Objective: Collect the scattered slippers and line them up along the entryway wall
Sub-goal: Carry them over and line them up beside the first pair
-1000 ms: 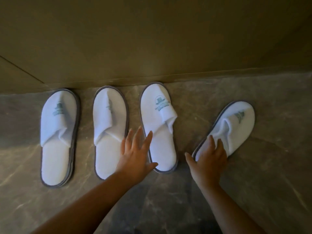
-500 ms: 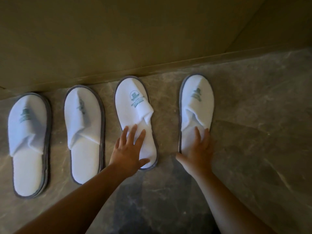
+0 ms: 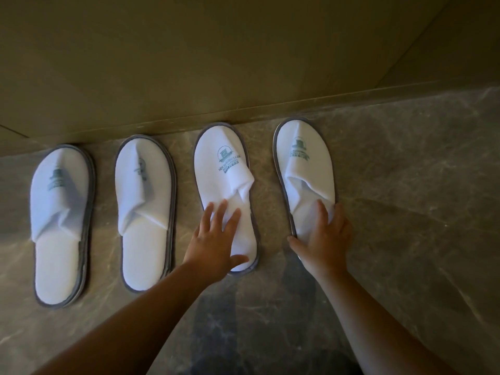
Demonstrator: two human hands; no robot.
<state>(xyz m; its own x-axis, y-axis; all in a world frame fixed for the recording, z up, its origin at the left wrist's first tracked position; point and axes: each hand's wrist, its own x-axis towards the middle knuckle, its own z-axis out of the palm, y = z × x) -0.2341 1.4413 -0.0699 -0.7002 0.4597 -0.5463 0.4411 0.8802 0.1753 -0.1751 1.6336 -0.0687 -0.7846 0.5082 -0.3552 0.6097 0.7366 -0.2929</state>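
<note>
Several white slippers with grey rims lie side by side on the floor, toes against the wall (image 3: 216, 63). The leftmost slipper (image 3: 58, 226) and the second slipper (image 3: 144, 212) lie untouched. My left hand (image 3: 213, 244) rests flat, fingers spread, on the heel half of the third slipper (image 3: 221, 169). My right hand (image 3: 324, 239) spans the heel of the rightmost slipper (image 3: 305, 163), thumb on its left rim and fingers over its right side. That slipper points straight at the wall, a little apart from the third one.
A low baseboard (image 3: 270, 109) runs along the foot of the beige wall. The dark marbled stone floor (image 3: 405, 212) stretches bare to the right of the row and toward me. The wall turns a corner at the upper right.
My right hand has swung the rightmost slipper from a slant to straight and pushed it up to the wall. My left hand moved onto the third slipper's heel.
</note>
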